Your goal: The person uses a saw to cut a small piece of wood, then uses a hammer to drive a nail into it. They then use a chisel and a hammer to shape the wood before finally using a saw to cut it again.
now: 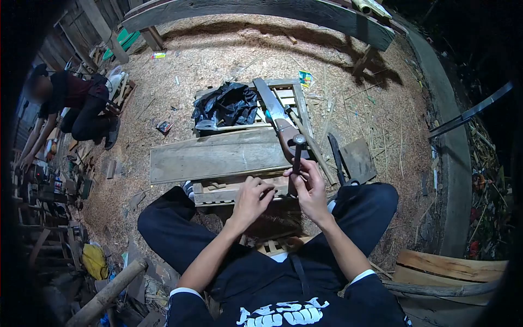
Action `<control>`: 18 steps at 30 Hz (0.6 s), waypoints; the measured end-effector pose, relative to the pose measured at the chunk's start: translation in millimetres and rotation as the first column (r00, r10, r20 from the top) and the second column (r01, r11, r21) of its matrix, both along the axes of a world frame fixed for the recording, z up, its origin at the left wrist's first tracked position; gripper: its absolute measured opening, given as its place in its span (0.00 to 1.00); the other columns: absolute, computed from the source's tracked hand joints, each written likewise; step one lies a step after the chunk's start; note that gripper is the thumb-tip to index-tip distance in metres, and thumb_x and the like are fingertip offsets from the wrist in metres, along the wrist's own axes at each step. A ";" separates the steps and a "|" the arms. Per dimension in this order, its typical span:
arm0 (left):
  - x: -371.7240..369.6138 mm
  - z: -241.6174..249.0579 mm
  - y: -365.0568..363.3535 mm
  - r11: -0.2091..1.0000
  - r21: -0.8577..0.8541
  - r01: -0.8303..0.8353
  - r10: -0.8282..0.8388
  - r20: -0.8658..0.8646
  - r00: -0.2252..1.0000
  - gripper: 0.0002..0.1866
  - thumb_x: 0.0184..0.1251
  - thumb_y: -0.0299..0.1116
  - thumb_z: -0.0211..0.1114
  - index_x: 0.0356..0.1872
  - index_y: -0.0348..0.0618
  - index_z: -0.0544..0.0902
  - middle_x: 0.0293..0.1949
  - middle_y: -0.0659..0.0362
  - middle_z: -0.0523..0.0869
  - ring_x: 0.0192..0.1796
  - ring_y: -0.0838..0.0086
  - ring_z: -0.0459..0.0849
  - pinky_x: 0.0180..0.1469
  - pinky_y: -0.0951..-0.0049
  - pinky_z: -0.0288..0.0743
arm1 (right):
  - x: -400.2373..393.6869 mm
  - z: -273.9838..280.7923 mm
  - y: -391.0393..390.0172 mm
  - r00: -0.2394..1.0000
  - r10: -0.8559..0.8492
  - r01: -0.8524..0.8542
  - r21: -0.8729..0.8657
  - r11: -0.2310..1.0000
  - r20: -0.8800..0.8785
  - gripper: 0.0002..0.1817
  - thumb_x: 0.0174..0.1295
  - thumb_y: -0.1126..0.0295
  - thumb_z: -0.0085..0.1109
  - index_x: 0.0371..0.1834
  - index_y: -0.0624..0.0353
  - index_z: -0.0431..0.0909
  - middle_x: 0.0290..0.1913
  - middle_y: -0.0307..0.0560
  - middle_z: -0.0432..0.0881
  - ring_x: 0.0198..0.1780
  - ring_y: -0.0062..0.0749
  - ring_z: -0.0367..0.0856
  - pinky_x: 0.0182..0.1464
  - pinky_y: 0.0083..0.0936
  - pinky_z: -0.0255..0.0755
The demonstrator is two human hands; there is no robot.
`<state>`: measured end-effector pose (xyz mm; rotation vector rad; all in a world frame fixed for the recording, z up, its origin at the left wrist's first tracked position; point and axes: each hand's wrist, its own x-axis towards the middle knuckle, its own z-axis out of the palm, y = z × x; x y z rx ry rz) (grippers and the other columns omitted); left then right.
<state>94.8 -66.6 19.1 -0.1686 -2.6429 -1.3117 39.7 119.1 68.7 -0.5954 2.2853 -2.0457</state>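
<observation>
My right hand is closed round an upright dark tool with a round metal top, in front of my lap. Beside it on the left, my left hand has curled fingers over the near edge of a low slatted wooden stand; what they hold, if anything, is hidden. A weathered plank lies across the stand just beyond both hands. Past the tool, a handsaw points away, its brown handle over the plank. Along its right side runs a wooden stick.
A crumpled black plastic bag lies on the stand's far part. To the right are a long black blade-like tool and a flat board. A heavy beam spans the back. Another person bends down at the left. Shavings cover the ground.
</observation>
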 end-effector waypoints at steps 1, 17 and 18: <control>-0.7 0.9 -3.2 0.997 -0.074 0.006 -0.006 -0.002 1.000 0.09 0.65 0.31 0.74 0.44 0.41 0.92 0.39 0.53 0.87 0.46 0.57 0.83 0.50 0.59 0.77 | 0.5 0.5 -0.1 1.000 0.000 0.000 -0.001 1.000 0.002 0.19 0.75 0.82 0.52 0.68 0.69 0.71 0.56 0.48 0.76 0.55 0.30 0.85 0.56 0.27 0.79; 3.6 -6.6 1.4 1.000 -0.011 0.027 -0.027 -0.045 0.999 0.13 0.61 0.32 0.77 0.45 0.39 0.90 0.40 0.52 0.90 0.45 0.56 0.86 0.50 0.58 0.78 | 9.6 -7.4 -13.3 0.988 -0.124 0.115 -0.096 0.989 -0.090 0.16 0.76 0.78 0.58 0.64 0.65 0.70 0.52 0.48 0.82 0.49 0.27 0.86 0.47 0.23 0.81; 3.4 -6.5 1.7 0.999 -0.036 0.020 -0.022 -0.050 0.998 0.13 0.61 0.32 0.77 0.45 0.39 0.90 0.40 0.51 0.90 0.44 0.56 0.86 0.49 0.58 0.79 | 8.5 -9.7 -14.1 0.985 -0.124 0.112 -0.100 0.989 -0.119 0.15 0.77 0.78 0.58 0.63 0.65 0.70 0.52 0.48 0.82 0.49 0.26 0.86 0.47 0.23 0.81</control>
